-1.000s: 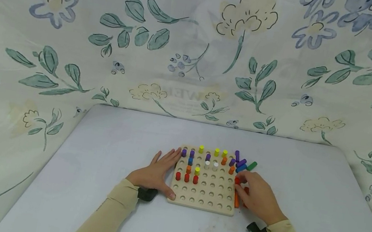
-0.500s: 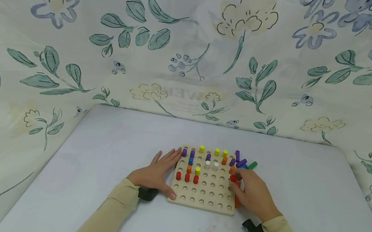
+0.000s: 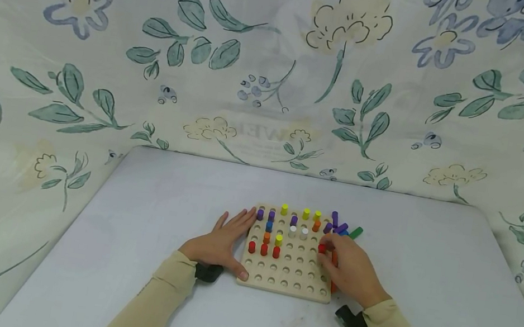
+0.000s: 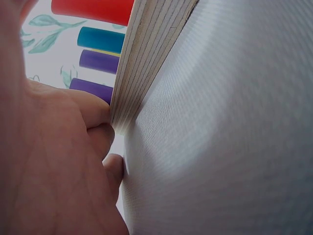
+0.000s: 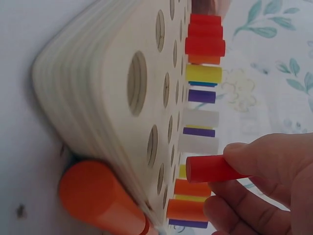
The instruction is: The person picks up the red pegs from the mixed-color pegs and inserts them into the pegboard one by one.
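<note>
A square wooden pegboard (image 3: pixel 284 280) lies on the table, its holes partly filled with coloured pegs. My left hand (image 3: pixel 221 241) rests along its left edge, fingers spread and straight, thumb at the near-left corner. In the left wrist view, fingers touch the board's layered side (image 4: pixel 146 54). My right hand (image 3: pixel 353 265) pinches a red peg (image 5: pixel 215 168) between thumb and fingers, over the board's right side. The peg's lower end shows free above the holes in the right wrist view. Three red pegs (image 3: pixel 264 249) stand in a row at the left.
Loose purple pegs (image 3: pixel 335 218) and a green peg (image 3: pixel 356 233) lie beyond the board's far-right corner. An orange peg (image 5: pixel 98 193) lies against its right edge. A flowered cloth (image 3: pixel 275 75) hangs behind the white table (image 3: pixel 178 179).
My right hand has moved left with the red peg, from the board's right edge to over its right-hand holes. The left hand has stayed in place.
</note>
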